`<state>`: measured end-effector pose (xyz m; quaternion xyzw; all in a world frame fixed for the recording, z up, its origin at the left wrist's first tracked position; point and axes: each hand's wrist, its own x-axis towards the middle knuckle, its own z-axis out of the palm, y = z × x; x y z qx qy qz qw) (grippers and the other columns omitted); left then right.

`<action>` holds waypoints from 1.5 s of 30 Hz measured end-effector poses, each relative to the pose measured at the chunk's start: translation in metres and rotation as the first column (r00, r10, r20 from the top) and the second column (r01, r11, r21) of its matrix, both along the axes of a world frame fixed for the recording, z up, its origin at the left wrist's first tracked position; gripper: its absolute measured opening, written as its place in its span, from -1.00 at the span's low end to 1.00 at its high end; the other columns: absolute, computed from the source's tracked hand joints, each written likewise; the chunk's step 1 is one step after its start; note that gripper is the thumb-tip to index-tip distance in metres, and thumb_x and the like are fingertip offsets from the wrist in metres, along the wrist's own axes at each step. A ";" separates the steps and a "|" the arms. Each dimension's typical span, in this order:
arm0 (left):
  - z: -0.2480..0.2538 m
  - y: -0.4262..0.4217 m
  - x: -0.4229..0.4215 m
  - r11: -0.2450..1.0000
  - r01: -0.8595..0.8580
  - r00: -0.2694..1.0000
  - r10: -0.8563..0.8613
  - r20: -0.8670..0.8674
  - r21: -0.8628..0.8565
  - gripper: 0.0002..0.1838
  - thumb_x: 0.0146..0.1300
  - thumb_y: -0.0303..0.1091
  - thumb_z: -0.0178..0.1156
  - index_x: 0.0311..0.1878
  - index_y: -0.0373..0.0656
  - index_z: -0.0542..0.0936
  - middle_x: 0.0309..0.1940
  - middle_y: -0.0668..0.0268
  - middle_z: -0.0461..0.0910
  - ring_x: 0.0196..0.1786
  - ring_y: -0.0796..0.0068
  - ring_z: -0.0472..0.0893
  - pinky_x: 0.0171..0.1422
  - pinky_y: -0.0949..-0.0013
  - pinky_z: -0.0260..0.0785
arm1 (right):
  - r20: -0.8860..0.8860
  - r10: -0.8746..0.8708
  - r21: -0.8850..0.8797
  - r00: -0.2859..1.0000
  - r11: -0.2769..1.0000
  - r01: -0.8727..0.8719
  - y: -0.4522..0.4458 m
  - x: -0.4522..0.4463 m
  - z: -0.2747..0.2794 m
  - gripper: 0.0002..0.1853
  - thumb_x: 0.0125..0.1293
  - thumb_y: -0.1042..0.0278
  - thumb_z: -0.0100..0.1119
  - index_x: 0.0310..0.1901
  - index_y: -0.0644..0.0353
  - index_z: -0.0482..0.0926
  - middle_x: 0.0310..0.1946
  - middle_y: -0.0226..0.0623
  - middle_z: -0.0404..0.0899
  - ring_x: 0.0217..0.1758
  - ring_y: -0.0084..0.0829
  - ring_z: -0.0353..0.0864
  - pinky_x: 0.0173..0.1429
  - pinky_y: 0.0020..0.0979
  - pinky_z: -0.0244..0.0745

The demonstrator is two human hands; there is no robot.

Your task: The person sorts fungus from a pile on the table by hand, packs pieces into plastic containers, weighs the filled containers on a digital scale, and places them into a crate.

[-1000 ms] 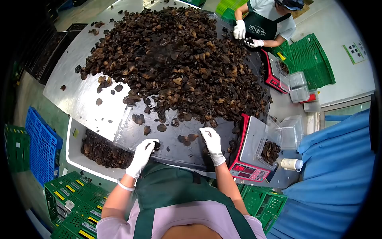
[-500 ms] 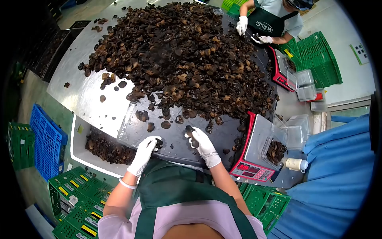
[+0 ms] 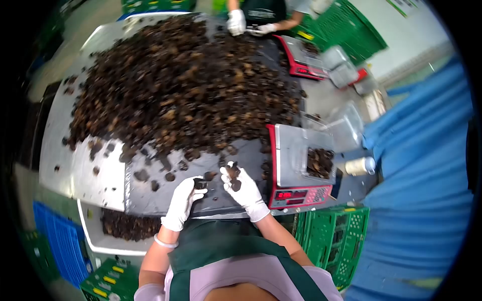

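My left hand (image 3: 184,201), in a white glove, is closed around a small dark wood ear mushroom (image 3: 200,184) at the table's near side. Close by on the right, my gloved right hand (image 3: 246,191) grips another brown-black wood ear mushroom (image 3: 233,172) between thumb and fingers. Both hands are over the dark tabletop (image 3: 153,201), in front of a large heap of wood ear mushrooms (image 3: 175,85). Several loose pieces lie between the heap and my hands. A red-framed digital scale (image 3: 287,160) stands right of my right hand, carrying a clear plastic box (image 3: 304,161) with mushrooms (image 3: 319,163).
Empty clear boxes (image 3: 346,125) and a white bottle (image 3: 359,166) are right of the scale. Across the table, a co-worker's gloved hands (image 3: 236,23) are near a second scale (image 3: 301,60). A white bin (image 3: 90,236) with mushrooms sits below left; green crates (image 3: 346,236) stand below right.
The view has turned, so the heap and scale appear farther left and the picture is blurred. My hands remain near each other, each still holding a mushroom piece.
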<state>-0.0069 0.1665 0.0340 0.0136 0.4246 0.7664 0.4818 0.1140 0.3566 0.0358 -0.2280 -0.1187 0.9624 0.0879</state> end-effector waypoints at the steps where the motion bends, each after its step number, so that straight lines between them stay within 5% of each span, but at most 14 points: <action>1: 0.000 0.012 0.004 0.999 0.021 0.999 -0.022 -0.035 -0.030 -0.57 0.38 -0.12 0.09 0.14 -0.25 0.45 -0.04 0.26 0.57 -0.13 0.42 0.64 -0.08 0.46 0.48 | -0.005 -0.053 0.019 0.999 0.998 0.054 0.007 0.014 0.005 -0.60 0.50 0.15 -0.19 0.21 0.19 0.39 0.16 -0.08 0.46 0.04 -0.25 0.51 0.01 -0.31 0.50; 4: 0.010 0.058 0.014 0.993 0.100 0.983 -0.107 -0.151 -0.056 -0.69 0.41 -0.29 0.04 0.11 -0.26 0.50 -0.07 0.25 0.59 -0.15 0.46 0.64 -0.11 0.48 0.50 | -0.011 -0.120 0.099 0.993 0.988 0.121 0.036 0.056 0.026 -0.64 0.48 0.19 -0.11 0.17 0.18 0.42 0.05 -0.12 0.52 -0.02 -0.26 0.54 -0.03 -0.27 0.53; 6: 0.028 0.094 0.023 0.984 0.165 0.956 -0.175 -0.233 -0.062 -0.71 0.41 -0.32 0.04 0.10 -0.25 0.50 -0.09 0.25 0.60 -0.16 0.47 0.64 -0.12 0.48 0.50 | 0.059 -0.231 0.413 0.971 0.891 0.186 0.066 0.086 0.059 -0.64 0.49 0.14 -0.15 0.09 0.22 0.46 0.01 -0.16 0.54 -0.01 -0.30 0.54 -0.02 -0.27 0.53; 9: 0.061 0.146 0.049 0.971 0.223 0.901 -0.238 -0.363 -0.083 -0.75 0.39 -0.42 0.03 0.07 -0.26 0.52 -0.11 0.26 0.61 -0.16 0.51 0.62 -0.10 0.50 0.48 | 0.080 -0.553 0.709 0.829 0.617 0.343 0.121 0.125 0.106 -0.59 0.53 0.10 -0.26 -0.04 0.26 0.50 -0.03 -0.21 0.55 0.01 -0.37 0.54 0.02 -0.29 0.51; 12: 0.079 0.192 0.078 0.956 0.292 0.859 -0.279 -0.429 -0.035 -0.74 0.38 -0.41 0.04 0.07 -0.27 0.52 -0.14 0.27 0.61 -0.16 0.58 0.59 -0.07 0.53 0.43 | -0.148 -0.695 0.977 0.703 0.006 0.212 0.179 0.151 0.111 -0.60 0.54 0.22 -0.31 -0.18 0.25 0.56 -0.06 -0.17 0.57 0.05 -0.31 0.54 0.20 -0.33 0.39; 13: 0.083 0.205 0.087 0.951 0.305 0.834 -0.294 -0.467 -0.053 -0.74 0.37 -0.40 0.06 0.06 -0.26 0.52 -0.17 0.29 0.62 -0.18 0.62 0.57 -0.12 0.55 0.41 | -0.180 -0.695 0.983 0.696 -0.146 0.108 0.194 0.157 0.101 -0.53 0.55 0.19 -0.31 -0.31 0.29 0.58 -0.08 -0.14 0.58 0.09 -0.27 0.52 0.27 -0.30 0.30; 16: 0.089 0.227 0.110 0.934 0.339 0.832 -0.354 -0.427 -0.113 -0.75 0.37 -0.40 0.07 0.05 -0.26 0.53 -0.19 0.30 0.63 -0.24 0.67 0.55 -0.18 0.57 0.39 | -0.186 -0.702 0.980 0.688 -0.187 0.075 0.204 0.164 0.085 -0.48 0.54 0.13 -0.26 -0.45 0.30 0.57 -0.12 -0.17 0.60 0.09 -0.23 0.52 0.26 -0.26 0.30; 21: 0.073 0.219 0.126 0.966 0.181 0.861 -0.246 -0.445 -0.184 -0.75 0.36 -0.40 0.06 0.03 -0.31 0.52 -0.16 0.22 0.63 -0.25 0.54 0.61 -0.15 0.49 0.46 | -0.283 -0.711 0.880 0.644 -0.459 -0.120 0.230 0.205 0.109 -0.55 0.48 0.10 -0.13 -0.29 0.28 0.64 -0.09 -0.16 0.57 0.13 -0.21 0.48 0.27 -0.23 0.29; 23: 0.052 0.200 0.121 0.980 0.014 0.838 -0.121 -0.532 -0.200 -0.77 0.37 -0.49 0.02 0.04 -0.27 0.53 -0.14 0.25 0.62 -0.19 0.56 0.60 -0.10 0.49 0.49 | -0.256 -0.726 0.845 0.638 -0.488 -0.217 0.247 0.227 0.114 -0.85 0.34 0.39 0.09 -0.23 0.23 0.64 -0.09 -0.17 0.55 0.08 -0.21 0.51 0.21 -0.26 0.36; 27: 0.036 0.157 0.120 0.925 -0.245 0.799 0.023 -0.601 -0.290 -0.77 0.36 -0.50 0.06 0.05 -0.24 0.52 -0.08 0.32 0.57 -0.06 0.56 0.56 -0.05 0.51 0.45 | -0.135 -0.754 0.882 0.643 -0.387 -0.269 0.286 0.260 0.094 -0.81 0.23 0.61 0.12 -0.14 0.27 0.62 -0.06 -0.18 0.53 0.04 -0.31 0.52 0.18 -0.36 0.40; 33: 0.056 0.165 0.124 0.903 -0.360 0.726 0.111 -0.679 -0.237 -0.80 0.31 -0.50 0.15 -0.02 -0.21 0.48 -0.18 0.35 0.56 -0.24 0.63 0.53 -0.13 0.57 0.40 | 0.025 -0.617 0.998 0.786 -0.024 -0.050 0.323 0.226 0.070 -0.66 0.31 0.56 0.10 0.13 0.25 0.48 -0.01 -0.24 0.52 0.00 -0.46 0.56 0.12 -0.49 0.44; 38: 0.074 0.229 0.133 0.945 -0.309 0.575 0.098 -0.812 -0.105 -0.78 0.27 -0.52 0.20 -0.02 -0.24 0.49 -0.14 0.32 0.56 -0.14 0.58 0.56 -0.02 0.51 0.43 | 0.125 -0.650 0.965 0.750 -0.096 -0.245 0.346 0.173 0.053 -0.51 0.26 0.29 0.24 0.19 0.25 0.41 -0.01 -0.01 0.58 -0.13 -0.36 0.66 0.04 -0.39 0.50; 43: 0.074 0.295 0.146 0.971 -0.220 0.508 0.033 -0.861 -0.092 -0.75 0.23 -0.58 0.22 -0.03 -0.24 0.49 -0.16 0.32 0.57 -0.07 0.56 0.57 0.03 0.49 0.41 | 0.280 -0.650 0.895 0.706 -0.089 -0.437 0.349 0.153 0.042 -0.49 0.24 0.28 0.23 0.21 0.22 0.40 -0.13 -0.14 0.62 -0.23 -0.39 0.64 -0.03 -0.38 0.50; 45: 0.075 0.322 0.143 0.972 -0.234 0.203 0.040 -0.978 -0.008 -0.73 0.19 -0.39 0.30 -0.07 -0.22 0.55 -0.23 0.22 0.62 -0.17 0.41 0.61 -0.08 0.41 0.45 | 0.078 -0.593 0.996 0.802 0.009 -0.090 0.350 0.150 0.033 -0.52 0.28 0.33 0.18 0.22 0.20 0.40 -0.18 -0.34 0.59 -0.19 -0.51 0.60 -0.04 -0.41 0.49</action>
